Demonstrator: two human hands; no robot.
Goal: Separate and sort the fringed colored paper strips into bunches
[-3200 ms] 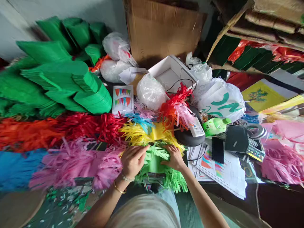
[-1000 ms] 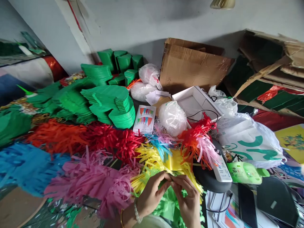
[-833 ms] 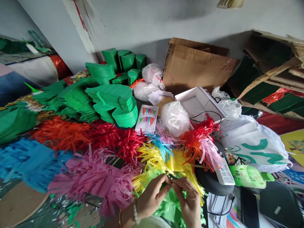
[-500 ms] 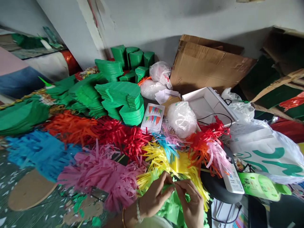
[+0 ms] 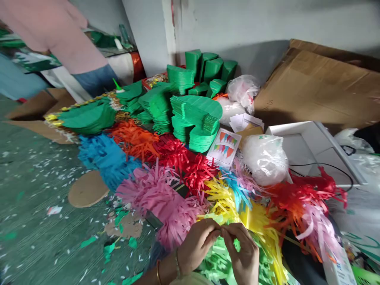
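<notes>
My left hand (image 5: 199, 246) and my right hand (image 5: 242, 249) meet fingertip to fingertip at the bottom middle. Both pinch something small that their fingers hide. Light green fringed paper (image 5: 218, 259) lies beneath and between them. Just beyond, yellow fringed paper (image 5: 222, 200) spreads out, with pink fringe (image 5: 166, 206) to the left. Red fringe (image 5: 198, 172) and a few blue strips (image 5: 236, 186) lie behind. A printed card with coloured pennants (image 5: 224, 148) rests by stacks of green paper (image 5: 196, 114).
White plastic bags (image 5: 264, 158), an open white box (image 5: 314, 146) and a large cardboard box (image 5: 320, 87) stand right. Blue fringe (image 5: 105, 160) and a cardboard disc (image 5: 88, 189) are left. A person in pink (image 5: 69, 43) stands at the upper left.
The view has swung left, so the piles appear further right and the person in pink shows more. My hands remain together in nearly the same pose.
</notes>
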